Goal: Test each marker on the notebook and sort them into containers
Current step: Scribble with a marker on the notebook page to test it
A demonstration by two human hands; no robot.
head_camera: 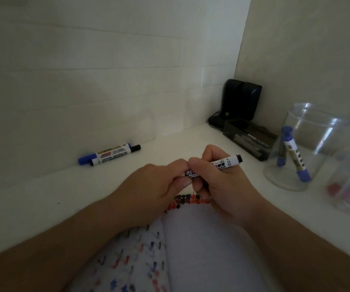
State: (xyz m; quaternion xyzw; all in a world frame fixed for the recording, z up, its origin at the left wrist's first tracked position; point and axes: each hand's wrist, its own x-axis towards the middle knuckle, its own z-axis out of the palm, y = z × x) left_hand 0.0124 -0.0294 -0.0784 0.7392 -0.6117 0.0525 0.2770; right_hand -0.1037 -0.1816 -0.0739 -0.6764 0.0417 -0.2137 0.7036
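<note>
Black marker (216,166): we grasp it with both hands, left hand (159,184) pinching one end, right hand (218,182) curled round the barrel, above the notebook (201,239). Clear jar (309,148): holds two blue markers (294,154).

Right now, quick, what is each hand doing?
Left hand: pinching one end of the black marker.
Right hand: gripping the same marker.
</note>
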